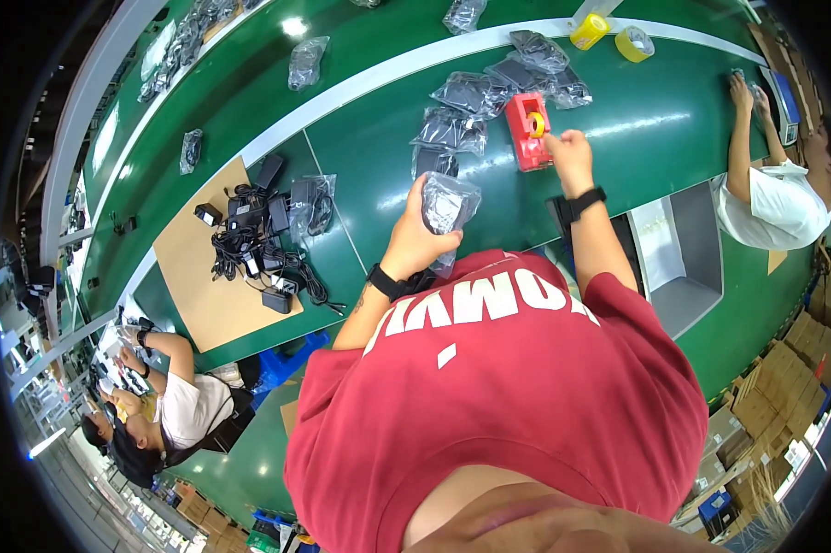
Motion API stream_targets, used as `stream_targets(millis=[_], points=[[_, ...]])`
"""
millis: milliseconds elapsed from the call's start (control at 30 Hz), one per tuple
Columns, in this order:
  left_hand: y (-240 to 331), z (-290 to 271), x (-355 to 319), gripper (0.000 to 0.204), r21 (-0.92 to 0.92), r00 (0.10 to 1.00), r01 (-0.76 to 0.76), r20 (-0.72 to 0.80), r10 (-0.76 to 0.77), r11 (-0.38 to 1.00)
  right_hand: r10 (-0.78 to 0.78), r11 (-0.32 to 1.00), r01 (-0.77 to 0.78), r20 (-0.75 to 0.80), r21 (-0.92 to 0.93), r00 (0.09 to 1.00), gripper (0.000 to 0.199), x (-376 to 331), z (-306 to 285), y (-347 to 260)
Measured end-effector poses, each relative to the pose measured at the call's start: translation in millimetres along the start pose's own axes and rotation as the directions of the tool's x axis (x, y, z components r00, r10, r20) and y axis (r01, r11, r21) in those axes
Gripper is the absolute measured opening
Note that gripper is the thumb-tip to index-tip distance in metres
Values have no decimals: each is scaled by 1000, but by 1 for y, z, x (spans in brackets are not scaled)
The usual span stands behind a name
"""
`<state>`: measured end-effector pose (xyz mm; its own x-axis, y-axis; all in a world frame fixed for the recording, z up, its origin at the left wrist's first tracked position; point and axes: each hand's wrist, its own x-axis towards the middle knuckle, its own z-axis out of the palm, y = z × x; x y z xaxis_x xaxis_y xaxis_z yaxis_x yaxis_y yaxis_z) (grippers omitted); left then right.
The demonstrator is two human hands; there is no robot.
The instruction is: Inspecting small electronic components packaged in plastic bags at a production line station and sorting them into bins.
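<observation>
My left hand (419, 238) is closed around a clear plastic bag (450, 205); what lies inside looks dark and is partly hidden by glare. My right hand (571, 158) is at the near right edge of a red tape dispenser (532, 158), with its fingers curled and pinched together. Whatever those fingertips hold is too small to make out. A yellow tape roll (536, 125) sits in the dispenser. Just beyond my left hand, several bagged adapters (452, 130) lie in a curved row reaching the far side of the dispenser.
To the left, a heap of black adapters with cables (254, 230) lies on a brown cardboard sheet (187, 263). Two yellow tape rolls (634, 44) are at the far right. A grey bin (690, 249) is right of me. Co-workers sit left and right. Bagged items dot the belt (240, 101) beyond.
</observation>
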<state>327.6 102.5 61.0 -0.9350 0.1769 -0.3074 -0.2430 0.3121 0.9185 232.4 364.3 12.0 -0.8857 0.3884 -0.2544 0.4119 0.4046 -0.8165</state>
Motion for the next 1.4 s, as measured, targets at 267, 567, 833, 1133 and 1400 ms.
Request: stream_targets(millis=[267, 567, 833, 1133, 1400], points=[[-6, 1, 1, 90, -17, 1000, 29, -13, -29, 999, 100, 955, -114, 63, 273, 993, 23, -61, -14, 37], [20, 6, -2, 85, 233, 982, -77, -151, 115, 969, 96, 994, -87, 130, -72, 987, 24, -81, -19, 30], [22, 20, -6, 85, 441, 956, -22, -252, 148, 897, -167, 985, 162, 551, 58, 818, 19, -144, 22, -70], [9, 12, -7, 83, -90, 995, 35, -89, -43, 995, -68, 982, 178, 740, -71, 669, 24, -112, 22, -57], [10, -14, -6, 44, -749, 775, 606, 632, 17, 267, -289, 890, -155, 795, 428, 533, 18, -108, 27, -61]])
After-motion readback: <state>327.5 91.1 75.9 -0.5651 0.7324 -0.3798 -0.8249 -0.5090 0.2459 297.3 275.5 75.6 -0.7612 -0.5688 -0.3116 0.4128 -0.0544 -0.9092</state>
